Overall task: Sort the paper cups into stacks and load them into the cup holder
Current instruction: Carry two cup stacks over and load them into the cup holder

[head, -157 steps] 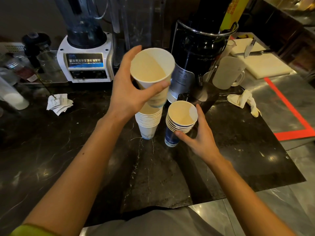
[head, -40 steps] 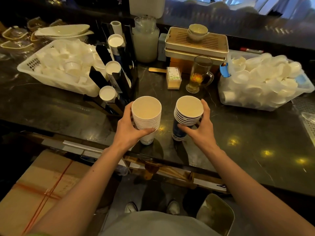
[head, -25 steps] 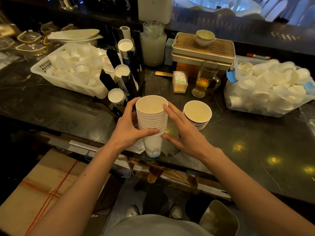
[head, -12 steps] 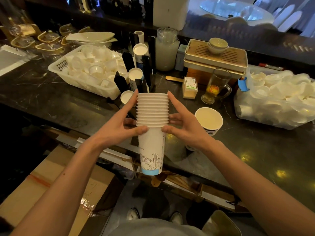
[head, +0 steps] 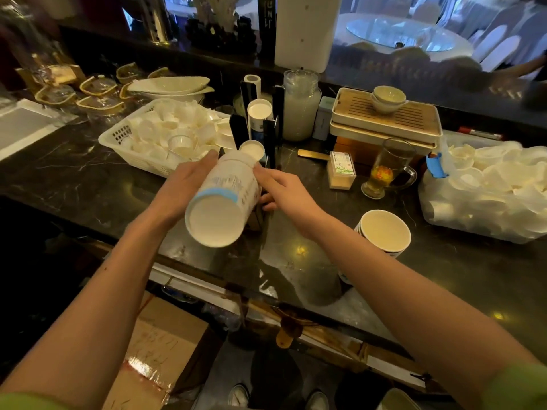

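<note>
A stack of white paper cups (head: 220, 202) with a light-blue base ring lies tipped almost flat, its bottom facing me and its mouth pointing at the black cup holder (head: 268, 134). My left hand (head: 186, 184) grips the stack's left side and my right hand (head: 281, 187) holds its right side. The holder has several tilted slots, and white cup stacks show in two of them. A second stack of cups (head: 383, 235) with dark print stands upright on the counter to the right, apart from both hands.
A white basket (head: 118, 137) of small white cups sits at the left, a clear bag (head: 485, 190) of cups at the right. A glass mug of tea (head: 387, 170), a small box (head: 342, 170), a wooden tea tray (head: 384, 116) and a jar (head: 300, 108) stand behind. A cardboard box (head: 159, 350) lies below the counter edge.
The stack was upright between my hands half a second ago. Now it is tipped forward, bottom toward me and mouth toward the holder. The second stack stays on the counter.
</note>
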`<action>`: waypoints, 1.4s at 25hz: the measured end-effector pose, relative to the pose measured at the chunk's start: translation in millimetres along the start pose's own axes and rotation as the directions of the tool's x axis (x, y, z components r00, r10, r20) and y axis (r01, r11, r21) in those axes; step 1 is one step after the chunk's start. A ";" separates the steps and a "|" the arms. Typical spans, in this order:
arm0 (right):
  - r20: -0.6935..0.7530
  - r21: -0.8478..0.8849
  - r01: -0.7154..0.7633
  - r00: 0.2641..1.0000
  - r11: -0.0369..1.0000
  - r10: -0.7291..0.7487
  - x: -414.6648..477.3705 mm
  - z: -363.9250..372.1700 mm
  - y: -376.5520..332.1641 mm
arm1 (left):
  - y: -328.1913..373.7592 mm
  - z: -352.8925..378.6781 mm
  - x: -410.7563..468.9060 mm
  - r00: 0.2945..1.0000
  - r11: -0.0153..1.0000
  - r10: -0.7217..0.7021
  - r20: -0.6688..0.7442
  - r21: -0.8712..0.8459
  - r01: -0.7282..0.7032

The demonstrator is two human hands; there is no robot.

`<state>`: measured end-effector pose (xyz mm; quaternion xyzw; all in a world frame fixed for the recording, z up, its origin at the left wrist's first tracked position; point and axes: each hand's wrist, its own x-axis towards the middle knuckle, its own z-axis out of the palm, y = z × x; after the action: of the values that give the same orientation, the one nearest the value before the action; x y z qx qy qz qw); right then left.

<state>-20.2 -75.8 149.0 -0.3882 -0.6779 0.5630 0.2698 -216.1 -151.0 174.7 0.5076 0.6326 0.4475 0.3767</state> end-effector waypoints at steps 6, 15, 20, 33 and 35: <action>-0.047 0.011 -0.303 0.952 0.953 0.304 33.2 14.7 14.4 | -5.4 -8.5 22.9 0.990 0.989 -0.079 0.118 0.136 0.063; -0.021 -0.023 -0.555 0.832 0.831 0.555 60.2 18.8 39.3 | -45.6 12.2 72.3 0.906 0.931 -0.360 0.224 0.028 0.363; -0.073 0.032 -0.560 0.825 0.828 0.560 63.9 25.6 52.7 | -63.5 9.9 80.0 0.822 0.833 -0.451 0.348 -0.166 0.527; -0.092 0.093 -0.409 0.904 0.908 0.417 21.0 24.5 46.1 | -57.6 13.3 43.8 0.910 0.865 -0.410 0.066 -0.286 0.411; -0.116 0.004 -0.217 0.969 0.976 0.216 -2.6 9.6 30.2 | -42.9 16.3 24.3 0.954 0.951 -0.271 -0.128 -0.186 0.246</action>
<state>-19.8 -81.3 117.7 -0.4931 -0.6173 0.5625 0.2438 -218.9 -127.8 128.4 0.3511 0.6805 0.4833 0.4245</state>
